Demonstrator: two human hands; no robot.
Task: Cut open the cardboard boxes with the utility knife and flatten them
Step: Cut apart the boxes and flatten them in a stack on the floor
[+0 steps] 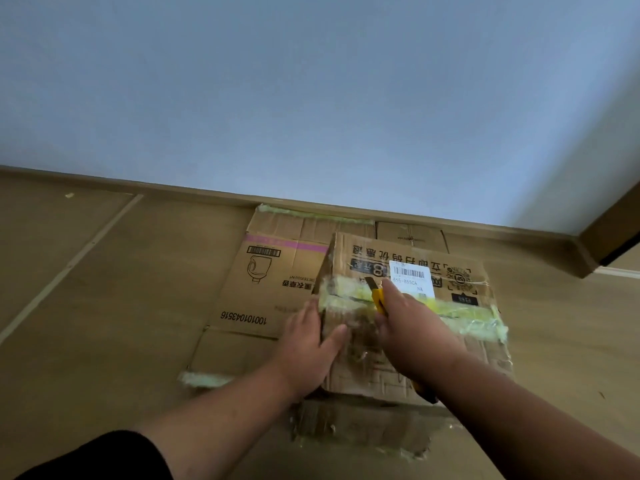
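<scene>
Slitting the yellow-green tape seam [349, 294] on the worn brown cardboard box [408, 327] on the floor, you grip the yellow utility knife [378, 296] in your right hand [412, 327]. Your left hand [311, 344] clasps the box's left corner. Next, likely draw the blade along the seam, away from those fingers. A flattened detergent carton [270, 289] lies behind.

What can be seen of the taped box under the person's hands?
The taped box is worn brown cardboard, not yet flattened, standing on the floor atop flattened cardboard. A yellowish tape band crosses its top; a white barcode label and black print sit beyond it. The left hand grips its left edge. The right hand holds the yellow utility knife on the tape.
</scene>
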